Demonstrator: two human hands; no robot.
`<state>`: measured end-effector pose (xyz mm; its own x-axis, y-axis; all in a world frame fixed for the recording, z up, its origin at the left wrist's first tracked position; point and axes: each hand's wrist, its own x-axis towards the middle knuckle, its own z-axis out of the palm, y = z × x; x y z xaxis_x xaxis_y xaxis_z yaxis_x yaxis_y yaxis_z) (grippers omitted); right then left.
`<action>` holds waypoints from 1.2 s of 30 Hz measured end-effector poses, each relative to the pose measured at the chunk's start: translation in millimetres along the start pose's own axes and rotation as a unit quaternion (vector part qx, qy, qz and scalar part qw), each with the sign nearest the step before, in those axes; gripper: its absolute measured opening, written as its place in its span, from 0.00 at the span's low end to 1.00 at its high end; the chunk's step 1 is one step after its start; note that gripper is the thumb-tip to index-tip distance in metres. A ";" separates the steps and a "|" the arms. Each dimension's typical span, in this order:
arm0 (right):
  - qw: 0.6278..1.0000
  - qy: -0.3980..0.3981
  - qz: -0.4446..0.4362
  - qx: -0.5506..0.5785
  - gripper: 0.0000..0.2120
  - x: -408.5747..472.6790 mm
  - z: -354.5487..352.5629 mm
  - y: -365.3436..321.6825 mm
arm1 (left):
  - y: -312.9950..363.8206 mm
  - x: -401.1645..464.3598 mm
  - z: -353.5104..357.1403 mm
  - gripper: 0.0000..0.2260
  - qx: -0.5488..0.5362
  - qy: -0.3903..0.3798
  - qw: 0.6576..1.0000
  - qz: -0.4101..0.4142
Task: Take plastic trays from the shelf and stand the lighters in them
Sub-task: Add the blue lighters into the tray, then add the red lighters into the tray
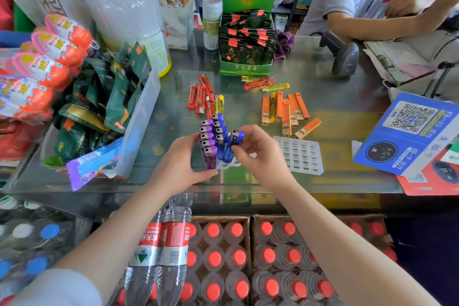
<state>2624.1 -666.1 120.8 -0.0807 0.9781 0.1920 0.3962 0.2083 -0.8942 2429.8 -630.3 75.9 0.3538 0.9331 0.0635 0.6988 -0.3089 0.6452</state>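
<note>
At a shop's glass bench [323, 97], we steady a white plastic tray [229, 165] with our left hand [185, 161], its grip curled against the row of purple lighters [207, 141] already standing beside the blue ones [219, 126], while our right hand [258, 154] pinches a blue lighter [232, 146] upright over the tray. We judge the filling well under way: next the lighter must drop straight into a free hole, then the loose red [201, 99] and orange lighters [285, 109] await the empty second tray [300, 154]. Our hands hide most of the tray, so we cannot count its open holes.
</note>
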 end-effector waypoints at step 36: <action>0.971 -0.070 -0.047 -0.226 0.09 26.7 1.9 7.9 | 10.4 6.8 -12.5 0.31 -0.012 0.006 1.000 -0.016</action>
<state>2623.3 -638.3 118.1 -0.2460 0.9526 0.1792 0.7394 0.3039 -0.6008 2431.7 -625.0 92.6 0.3235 0.9448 0.0524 0.6943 -0.2747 0.6652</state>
